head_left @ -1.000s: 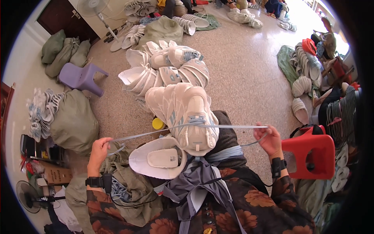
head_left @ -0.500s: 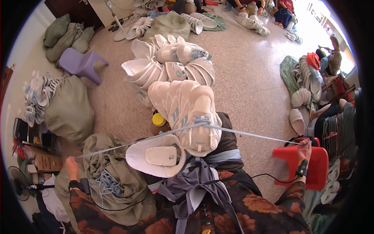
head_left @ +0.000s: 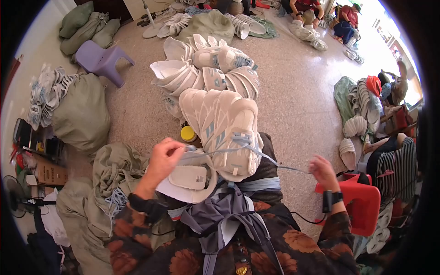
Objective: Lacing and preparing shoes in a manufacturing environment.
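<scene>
A blue-grey shoelace (head_left: 268, 158) runs through the upper eyelets of a white shoe upper (head_left: 234, 158) in front of me. My left hand (head_left: 164, 158) pinches one lace end, left of the shoe. Out to the right, my right hand (head_left: 323, 171) has its fingers closed on the other end, which slants down from the shoe. The laced upper fronts a nested row of similar white uppers (head_left: 195, 109). Beside it, partly under my left hand, lies another white upper (head_left: 188, 178) with its pale inner side showing.
More stacked uppers (head_left: 213, 59) lie on the floor beyond. A yellow-lidded jar (head_left: 188, 134) stands left of the row. Spare laces (head_left: 117, 201) rest on green cloth at left. A red stool (head_left: 362, 201) is at right, a purple chair (head_left: 103, 62) at far left. Other people sit farther back.
Both hands have come inward from wide apart, the left much farther than the right. The lace, stretched taut before, now hangs slacker. The view has shifted slightly.
</scene>
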